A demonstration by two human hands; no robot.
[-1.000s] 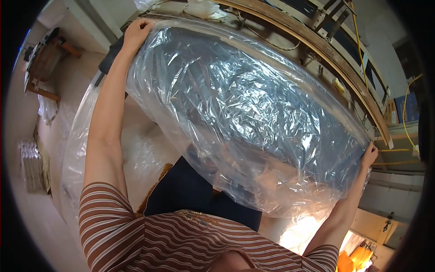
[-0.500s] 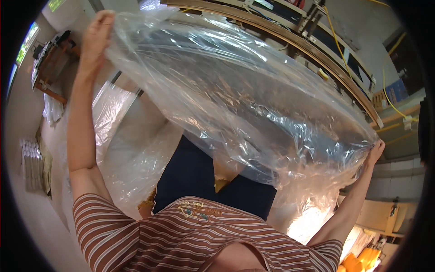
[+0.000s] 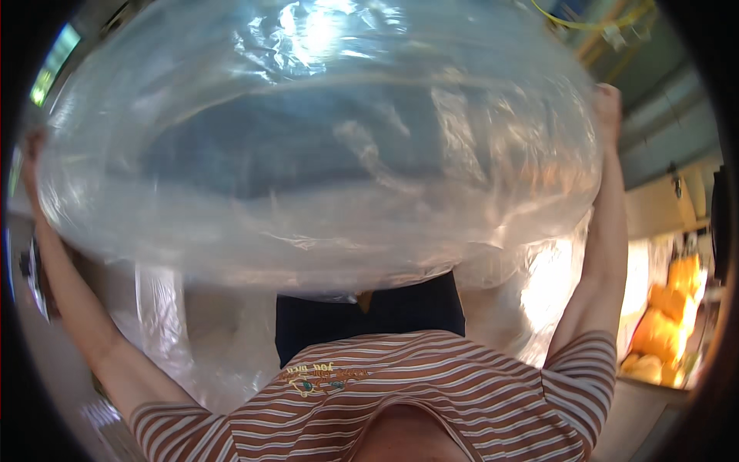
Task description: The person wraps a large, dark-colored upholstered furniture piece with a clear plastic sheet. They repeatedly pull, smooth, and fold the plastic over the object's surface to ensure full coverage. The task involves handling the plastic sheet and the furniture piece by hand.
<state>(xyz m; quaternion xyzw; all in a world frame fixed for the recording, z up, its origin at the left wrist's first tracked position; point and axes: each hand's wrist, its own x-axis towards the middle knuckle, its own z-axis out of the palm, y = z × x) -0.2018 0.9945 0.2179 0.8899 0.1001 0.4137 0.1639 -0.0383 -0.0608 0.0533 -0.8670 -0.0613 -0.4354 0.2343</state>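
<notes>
Plastic film (image 3: 369, 239), clear and shiny, was spread wide in the air in front of the person, and it swelled like a large cushion between the two arms. Left hand (image 3: 35, 146) was at the left edge of the film and grasped it, although the fingers were too blurred to be told one by one. Right hand (image 3: 608, 108) was clenched on the right edge, a little farther from the body, with part of the fingers hidden. Strong light shone on the far part of the film, and a dark area showed through its middle. The near edge hung just in front of dark trousers (image 3: 369, 319), partly covering them, and nearer was a brown striped shirt (image 3: 493, 385). At the left, below the film, some crumpled clear plastic (image 3: 162, 308) was visible. On the right side, beyond the right forearm, were orange objects (image 3: 666, 323), whose kind I cannot tell. Yellow cable (image 3: 593, 25) hung at the far right, and a bright window (image 3: 55, 65) was at the far left.
</notes>
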